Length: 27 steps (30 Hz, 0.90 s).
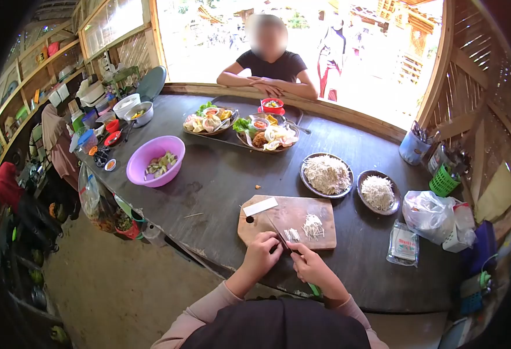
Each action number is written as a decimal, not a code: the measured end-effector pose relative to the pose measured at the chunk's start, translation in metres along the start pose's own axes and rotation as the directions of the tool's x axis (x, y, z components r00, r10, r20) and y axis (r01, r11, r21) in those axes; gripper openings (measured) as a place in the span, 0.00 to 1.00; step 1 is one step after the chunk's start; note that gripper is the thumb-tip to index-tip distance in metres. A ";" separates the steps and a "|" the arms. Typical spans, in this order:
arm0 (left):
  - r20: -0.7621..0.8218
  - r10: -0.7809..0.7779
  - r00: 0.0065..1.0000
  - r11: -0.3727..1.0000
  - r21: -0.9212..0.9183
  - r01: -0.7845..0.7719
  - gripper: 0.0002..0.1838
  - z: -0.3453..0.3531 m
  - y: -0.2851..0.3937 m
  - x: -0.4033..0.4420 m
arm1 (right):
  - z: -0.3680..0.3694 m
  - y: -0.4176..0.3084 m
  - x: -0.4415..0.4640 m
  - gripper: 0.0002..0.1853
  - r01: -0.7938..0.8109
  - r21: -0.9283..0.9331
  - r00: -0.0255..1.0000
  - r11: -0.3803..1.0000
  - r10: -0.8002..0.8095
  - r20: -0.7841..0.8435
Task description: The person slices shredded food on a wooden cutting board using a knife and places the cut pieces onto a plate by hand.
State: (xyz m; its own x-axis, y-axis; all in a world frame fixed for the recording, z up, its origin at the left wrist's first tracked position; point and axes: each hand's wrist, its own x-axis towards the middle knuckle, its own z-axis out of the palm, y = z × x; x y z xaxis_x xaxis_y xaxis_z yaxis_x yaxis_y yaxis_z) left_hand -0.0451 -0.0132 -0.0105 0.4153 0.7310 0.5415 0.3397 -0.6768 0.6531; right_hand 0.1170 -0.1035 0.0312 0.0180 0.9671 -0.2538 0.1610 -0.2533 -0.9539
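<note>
My right hand [312,267] is closed around a knife [276,228], whose green handle end shows below the palm. The blade points away from me and to the left, over the near part of a wooden cutting board [319,208]. My left hand [260,256] is beside the blade at the board's front edge, fingers curled and pinched together; what they hold is hidden. A white rectangular slab [260,206] lies at the board's far left. Thin white strips [312,227] are heaped at its right, with a smaller bunch [291,235] nearer the knife.
Two plates of white shreds [327,174] [378,192] stand beyond the board. A purple basin [136,167] with cut pieces is at left. Farther back are food platters [267,135] on a dark tray. Plastic bags [428,215] lie right. A person [273,70] leans on the opening's ledge.
</note>
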 end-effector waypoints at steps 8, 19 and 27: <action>0.003 0.001 1.000 1.000 0.010 -0.001 0.06 0.001 -0.003 0.000 | 0.000 0.004 0.002 0.19 -0.033 0.065 0.999 0.997 0.030 0.041; 0.020 -0.032 0.999 0.999 -0.024 0.032 0.07 0.000 -0.002 -0.002 | -0.002 -0.004 -0.002 0.20 -0.109 0.160 0.991 0.981 0.095 0.094; 0.012 -0.024 1.000 1.000 0.009 0.024 0.06 0.000 -0.001 0.002 | 0.005 -0.010 0.005 0.18 0.036 -0.032 0.999 0.999 -0.036 -0.001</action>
State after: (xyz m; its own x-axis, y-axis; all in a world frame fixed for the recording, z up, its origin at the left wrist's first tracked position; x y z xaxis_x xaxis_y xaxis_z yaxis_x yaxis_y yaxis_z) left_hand -0.0445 -0.0107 -0.0104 0.4170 0.7458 0.5195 0.3571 -0.6600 0.6610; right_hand 0.1107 -0.0959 0.0385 0.0130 0.9756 -0.2191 0.1932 -0.2174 -0.9568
